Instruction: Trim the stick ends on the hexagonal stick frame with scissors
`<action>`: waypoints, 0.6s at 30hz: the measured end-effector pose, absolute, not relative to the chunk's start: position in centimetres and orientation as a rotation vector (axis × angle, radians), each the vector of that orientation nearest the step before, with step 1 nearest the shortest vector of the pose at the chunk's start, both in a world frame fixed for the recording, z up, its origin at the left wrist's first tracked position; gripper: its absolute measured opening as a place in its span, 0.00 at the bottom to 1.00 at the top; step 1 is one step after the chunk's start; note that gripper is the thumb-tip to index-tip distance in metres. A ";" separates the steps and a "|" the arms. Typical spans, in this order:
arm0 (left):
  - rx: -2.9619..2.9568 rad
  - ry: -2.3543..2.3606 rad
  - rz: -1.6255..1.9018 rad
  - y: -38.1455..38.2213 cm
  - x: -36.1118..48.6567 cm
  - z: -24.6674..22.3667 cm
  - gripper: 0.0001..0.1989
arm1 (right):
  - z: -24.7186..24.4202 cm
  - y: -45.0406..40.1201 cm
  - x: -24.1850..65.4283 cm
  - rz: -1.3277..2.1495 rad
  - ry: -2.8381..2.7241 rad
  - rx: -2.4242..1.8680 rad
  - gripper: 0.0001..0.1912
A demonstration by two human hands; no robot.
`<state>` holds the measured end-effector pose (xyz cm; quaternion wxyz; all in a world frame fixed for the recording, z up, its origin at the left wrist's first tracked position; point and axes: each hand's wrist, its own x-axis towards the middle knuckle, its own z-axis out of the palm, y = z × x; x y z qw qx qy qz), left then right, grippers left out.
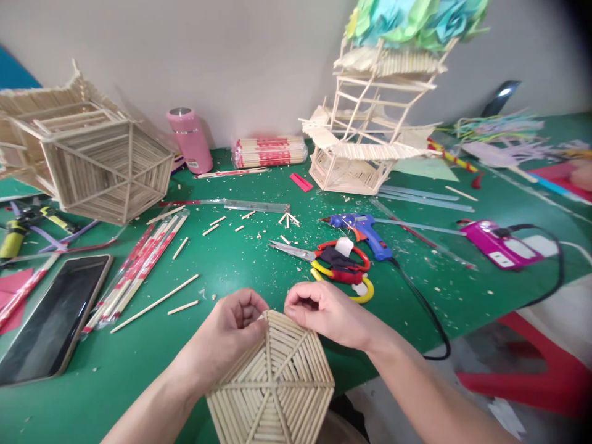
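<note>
A flat hexagonal panel of thin wooden sticks (pixel 296 370) lies at the bottom centre, partly past the table's edge. My left hand (pixel 234 324) grips its upper left edge, thumb on top and fingers curled. At the panel's top edge is my right hand (pixel 319 308), its thumb and fingers pressed together; whatever is between them is too small to make out. Beyond my hands lie red and yellow scissors (pixel 342 262) and a blue glue gun (pixel 365 231). Loose sticks (pixel 155 303) are scattered to the left of my left hand.
A stick tower (pixel 370 151) stands at the back, a hexagonal stick structure (pixel 111 166) at the left. Around them are a pink bottle (pixel 192 142), stick bundles (pixel 271 152), a phone (pixel 55 317) and a magenta box (pixel 499 243) with a cable. A red stool (pixel 531 370) is lower right.
</note>
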<state>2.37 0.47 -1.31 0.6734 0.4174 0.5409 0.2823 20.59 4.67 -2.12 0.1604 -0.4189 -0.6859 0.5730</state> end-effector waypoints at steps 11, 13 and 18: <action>0.962 1.196 0.620 0.7 2.3 -1.2 0.07 | -1.9 5.1 19.9 1.663 -1.928 -1.212 0.08; 0.971 1.194 0.617 0.7 2.3 -1.2 0.07 | -1.9 5.1 19.9 1.661 -1.944 -1.210 0.08; 0.977 1.198 0.615 0.6 2.4 -1.4 0.06 | -2.1 5.0 19.9 1.653 -1.964 -1.208 0.07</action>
